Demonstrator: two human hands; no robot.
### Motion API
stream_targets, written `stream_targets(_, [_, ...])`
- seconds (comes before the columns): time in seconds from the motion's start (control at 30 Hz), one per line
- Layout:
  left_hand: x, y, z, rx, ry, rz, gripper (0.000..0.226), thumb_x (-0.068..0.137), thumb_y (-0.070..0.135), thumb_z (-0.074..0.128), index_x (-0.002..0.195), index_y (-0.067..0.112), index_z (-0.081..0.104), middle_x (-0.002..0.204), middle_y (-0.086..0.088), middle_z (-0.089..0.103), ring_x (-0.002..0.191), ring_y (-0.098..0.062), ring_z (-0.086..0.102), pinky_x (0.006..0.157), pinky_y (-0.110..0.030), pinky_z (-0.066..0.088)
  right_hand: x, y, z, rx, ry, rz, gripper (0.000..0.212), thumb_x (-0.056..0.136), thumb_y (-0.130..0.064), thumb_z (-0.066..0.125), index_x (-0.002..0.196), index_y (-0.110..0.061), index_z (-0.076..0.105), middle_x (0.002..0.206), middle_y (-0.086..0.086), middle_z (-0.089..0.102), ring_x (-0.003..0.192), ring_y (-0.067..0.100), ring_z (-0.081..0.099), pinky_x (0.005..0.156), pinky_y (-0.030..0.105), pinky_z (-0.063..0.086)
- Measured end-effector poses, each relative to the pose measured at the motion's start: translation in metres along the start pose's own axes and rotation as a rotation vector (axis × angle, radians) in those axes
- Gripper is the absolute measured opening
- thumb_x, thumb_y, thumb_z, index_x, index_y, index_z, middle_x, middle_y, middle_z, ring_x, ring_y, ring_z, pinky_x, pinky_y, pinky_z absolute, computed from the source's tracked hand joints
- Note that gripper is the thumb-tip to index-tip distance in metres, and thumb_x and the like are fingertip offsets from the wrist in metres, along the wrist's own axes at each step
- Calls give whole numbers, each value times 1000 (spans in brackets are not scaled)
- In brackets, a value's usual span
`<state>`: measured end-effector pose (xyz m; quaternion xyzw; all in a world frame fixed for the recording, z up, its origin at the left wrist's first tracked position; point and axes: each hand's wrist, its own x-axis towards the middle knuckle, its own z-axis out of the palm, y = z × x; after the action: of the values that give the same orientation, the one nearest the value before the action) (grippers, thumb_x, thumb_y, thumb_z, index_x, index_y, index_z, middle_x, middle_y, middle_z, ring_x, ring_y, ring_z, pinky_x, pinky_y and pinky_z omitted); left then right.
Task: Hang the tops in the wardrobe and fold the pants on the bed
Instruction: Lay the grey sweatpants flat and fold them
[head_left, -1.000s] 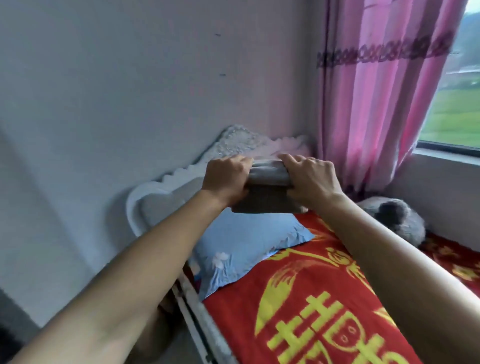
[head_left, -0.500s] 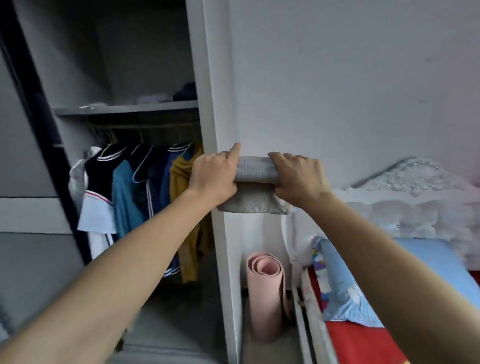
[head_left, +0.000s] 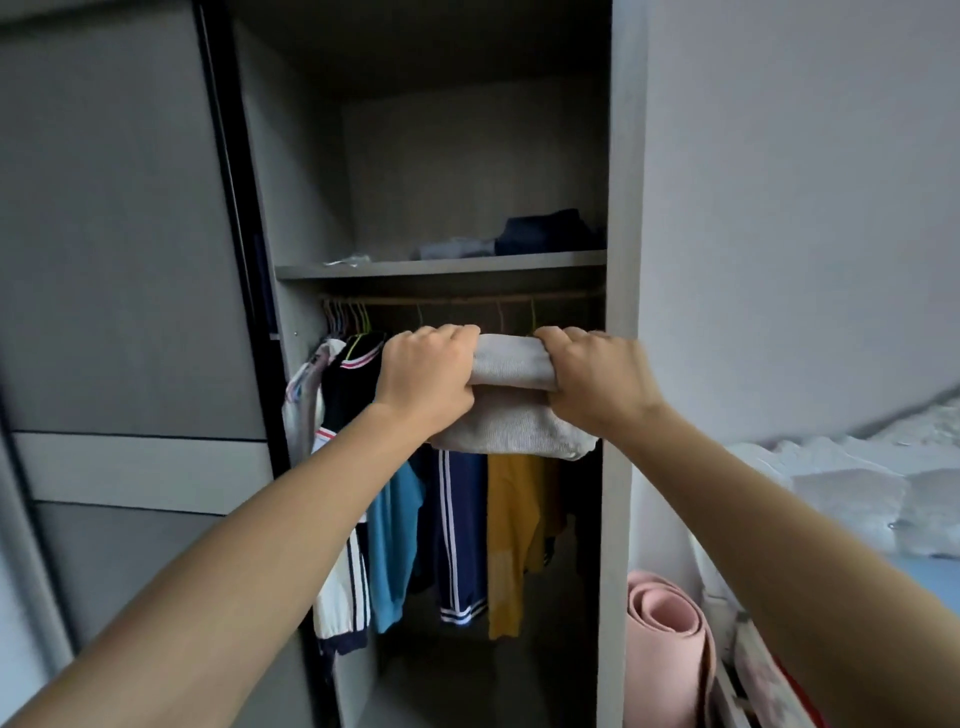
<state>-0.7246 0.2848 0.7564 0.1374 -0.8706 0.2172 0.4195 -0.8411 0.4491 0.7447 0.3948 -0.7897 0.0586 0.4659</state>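
Your left hand (head_left: 423, 379) and right hand (head_left: 597, 387) each grip one end of the folded grey pants (head_left: 511, 421), which lie sideways. The shelf (head_left: 441, 267) is up ahead, equally near both.

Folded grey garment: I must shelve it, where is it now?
Head view, centre: the folded grey garment is held between left hand and right hand, before the hanging tops, below the wardrobe shelf.

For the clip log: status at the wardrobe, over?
Left hand, right hand both gripping folded grey garment. Held before open wardrobe, below shelf level. Behind it hanging tops; nothing in between.
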Motion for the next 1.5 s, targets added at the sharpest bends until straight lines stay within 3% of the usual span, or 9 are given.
stream_targets(0.2, [16, -77, 41, -9, 30, -21, 44, 65, 19, 64, 108, 23, 62, 95, 4, 70, 87, -23, 66, 61, -30, 31, 63, -52, 30, -58, 18, -24, 41, 78, -32, 62, 118, -24, 56, 91, -6, 66, 77, 21, 66, 52, 27, 40])
stream_targets(0.3, [36, -106, 68, -3, 99, -18, 46, 62, 18, 66, 108, 22, 64, 93, 3, 71, 85, -24, 67, 60, -30, 39, 95, -62, 51, -87, 35, -43, 41, 78, -31, 61, 118, -23, 56, 94, -6, 66, 79, 21, 66, 55, 29, 46])
stream_targets(0.4, [70, -127, 87, 1, 152, -14, 48, 62, 18, 67, 110, 22, 63, 94, 2, 71, 85, -26, 67, 61, -32, 44, 134, -61, 66, -106, 71, -47, 39, 79, -32, 60, 117, -23, 56, 95, -6, 66, 79, 23, 67, 55, 29, 41])
stream_targets(0.67, [233, -187, 79, 138, 509, -4, 53, 65, 14, 69, 118, 16, 62, 101, -8, 71, 88, -33, 66, 68, -40, 49, 301, -13, 75, -161, 448, -3, 38, 80, -29, 63, 115, -18, 57, 93, 3, 67, 76, 31, 66, 55, 32, 33])
stream_targets(0.8, [301, -212, 98, 177, 578, -24, 57, 72, 15, 70, 127, 16, 56, 109, -9, 68, 94, -33, 65, 70, -41, 47, 379, 7, 93, -213, 543, -23, 39, 80, -24, 64, 117, -15, 56, 94, 7, 66, 76, 33, 65, 58, 34, 35])
stream_targets(1.0, [371, -252, 173, 192, 553, -37, 47, 73, 16, 67, 119, 18, 58, 104, -7, 67, 90, -33, 64, 63, -36, 33, 469, 16, 156, -271, 483, -62, 38, 79, -26, 66, 113, -15, 55, 89, 5, 63, 72, 31, 63, 57, 36, 36])
stream_targets(1.23, [442, -316, 284, 216, 528, 36, 39, 71, 21, 65, 109, 16, 60, 99, -6, 68, 86, -35, 65, 61, -35, 33, 553, 7, 251, -340, 420, -61, 39, 78, -33, 65, 113, -18, 55, 91, 8, 66, 74, 34, 63, 60, 36, 34])
stream_targets(1.37, [501, -344, 336, 193, 497, 107, 36, 74, 26, 64, 108, 17, 58, 101, -6, 68, 88, -36, 65, 62, -35, 34, 604, 10, 289, -372, 321, 14, 42, 80, -37, 66, 116, -20, 54, 90, 7, 63, 69, 28, 54, 61, 36, 37])
stream_targets(1.5, [550, -351, 380, 143, 484, 125, 38, 75, 29, 65, 110, 17, 58, 102, -8, 69, 89, -37, 66, 63, -36, 33, 643, 24, 320, -394, 247, 42, 46, 80, -38, 65, 122, -23, 52, 93, 8, 64, 76, 33, 60, 63, 37, 36])
